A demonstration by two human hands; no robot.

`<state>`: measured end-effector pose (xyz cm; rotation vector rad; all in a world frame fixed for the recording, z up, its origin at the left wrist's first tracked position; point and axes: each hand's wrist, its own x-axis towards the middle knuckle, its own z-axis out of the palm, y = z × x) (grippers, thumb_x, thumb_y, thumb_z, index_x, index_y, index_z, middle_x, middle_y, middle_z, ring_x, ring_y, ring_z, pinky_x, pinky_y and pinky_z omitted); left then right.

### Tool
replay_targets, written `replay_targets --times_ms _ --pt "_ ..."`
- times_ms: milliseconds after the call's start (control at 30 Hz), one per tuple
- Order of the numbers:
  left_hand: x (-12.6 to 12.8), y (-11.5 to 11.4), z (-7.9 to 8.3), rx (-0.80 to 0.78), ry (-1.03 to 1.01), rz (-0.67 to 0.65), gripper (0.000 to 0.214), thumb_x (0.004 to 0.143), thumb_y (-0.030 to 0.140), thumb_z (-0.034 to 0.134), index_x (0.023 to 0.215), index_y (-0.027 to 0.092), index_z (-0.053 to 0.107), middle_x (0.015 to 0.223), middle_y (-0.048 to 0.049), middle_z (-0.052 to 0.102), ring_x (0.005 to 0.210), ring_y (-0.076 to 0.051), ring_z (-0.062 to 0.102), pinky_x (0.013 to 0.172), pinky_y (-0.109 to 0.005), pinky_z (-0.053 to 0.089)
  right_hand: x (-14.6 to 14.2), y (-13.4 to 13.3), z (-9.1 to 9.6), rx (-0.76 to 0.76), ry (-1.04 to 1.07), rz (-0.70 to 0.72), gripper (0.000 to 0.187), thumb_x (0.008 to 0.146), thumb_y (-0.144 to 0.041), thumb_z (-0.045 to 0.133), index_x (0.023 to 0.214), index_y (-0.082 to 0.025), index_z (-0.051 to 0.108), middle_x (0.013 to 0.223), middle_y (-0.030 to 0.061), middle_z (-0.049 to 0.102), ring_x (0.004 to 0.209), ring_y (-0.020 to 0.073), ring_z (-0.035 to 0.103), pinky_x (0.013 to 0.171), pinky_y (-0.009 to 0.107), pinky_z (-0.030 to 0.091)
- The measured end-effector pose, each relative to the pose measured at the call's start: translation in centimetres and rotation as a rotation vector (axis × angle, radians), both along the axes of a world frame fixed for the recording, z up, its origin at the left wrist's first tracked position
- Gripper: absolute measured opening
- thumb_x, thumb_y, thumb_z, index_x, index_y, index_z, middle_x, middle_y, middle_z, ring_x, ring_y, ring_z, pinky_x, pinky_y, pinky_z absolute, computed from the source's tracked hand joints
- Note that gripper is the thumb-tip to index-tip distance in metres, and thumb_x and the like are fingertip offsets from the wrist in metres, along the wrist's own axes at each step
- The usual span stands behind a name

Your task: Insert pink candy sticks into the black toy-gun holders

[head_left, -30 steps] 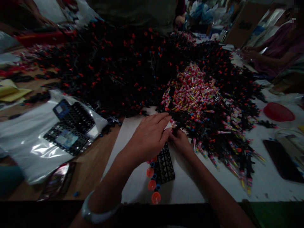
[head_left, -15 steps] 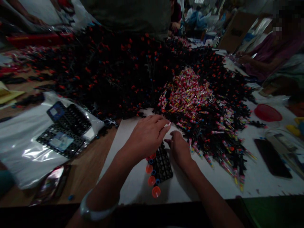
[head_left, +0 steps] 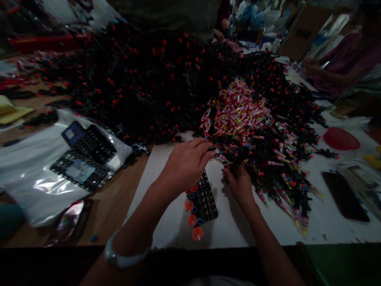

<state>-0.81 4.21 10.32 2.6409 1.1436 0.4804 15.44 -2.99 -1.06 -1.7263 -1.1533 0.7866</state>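
Black plastic bits touch the fingertips (head_left: 210, 150) of the left hand (head_left: 186, 165). Its fingers lie stretched and loose, palm down, clasping nothing that shows. The right hand (head_left: 238, 183) sits just beside it, fingers curled down into the same fringe of the heap of black pieces (head_left: 143, 83). Whether they pinch anything cannot be told in the dark.

Under the left palm lies one grid tray (head_left: 206, 200), on the white sheet (head_left: 162, 198) near the worktop's near edge. Four orange discs (head_left: 192, 219) run along the tray's left side. One pale bangle (head_left: 123, 257) rings the left wrist.

Beyond both hands, towards the middle of the worktop, one mound of wrapped sweets (head_left: 241, 113) rests against the heap.

Towards the left edge, two more trays (head_left: 79, 171) lie on a clear bag (head_left: 35, 174). Towards the right edge are one red lid (head_left: 341, 138) and one dark phone (head_left: 345, 196).
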Motion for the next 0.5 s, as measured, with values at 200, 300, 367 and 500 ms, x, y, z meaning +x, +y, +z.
replay_targets --times_ms 200,300,367,500 --pt "0.1 -0.1 0.0 -0.044 -0.024 0.01 0.042 0.096 0.038 0.031 0.12 0.017 0.058 0.128 -0.0064 0.058 0.115 -0.022 0.053 0.099 -0.039 0.04 -5.4 0.9 -2.2 0.062 0.162 0.255 0.018 0.085 -0.035 0.046 0.089 -0.019 0.055 0.077 0.0038 0.063 0.064 0.0175 0.061 0.058 0.028 0.049" --pt "0.0 -0.1 -0.1 -0.044 -0.038 0.01 0.042 0.096 0.039 0.03 0.12 0.018 0.058 0.128 -0.0061 0.058 0.117 -0.022 0.052 0.101 -0.04 0.038 -6.4 0.6 -2.3 0.128 -0.168 0.246 0.021 0.087 -0.028 0.041 0.099 -0.017 0.055 0.088 0.0075 0.062 0.074 0.0192 0.06 0.063 0.029 0.046" --pt "0.0 -0.2 -0.1 -0.05 -0.047 0.027 0.046 0.096 0.043 0.029 0.121 0.018 0.058 0.13 -0.0065 0.057 0.119 -0.023 0.051 0.101 -0.041 0.038 -6.9 0.2 -2.0 0.057 -0.327 0.246 0.023 0.088 -0.025 0.04 0.106 -0.017 0.052 0.092 0.0078 0.061 0.071 0.0187 0.059 0.058 0.028 0.043" --pt "-0.1 -0.4 0.1 -0.063 -0.033 0.03 0.057 0.093 0.055 0.029 0.129 0.018 0.052 0.133 -0.0082 0.054 0.123 -0.026 0.047 0.102 -0.044 0.036 -7.7 -0.1 -1.1 -0.121 -0.538 0.283 0.027 0.087 -0.025 0.047 0.113 -0.019 0.049 0.103 0.0074 0.06 0.06 0.0141 0.057 0.049 0.025 0.036"
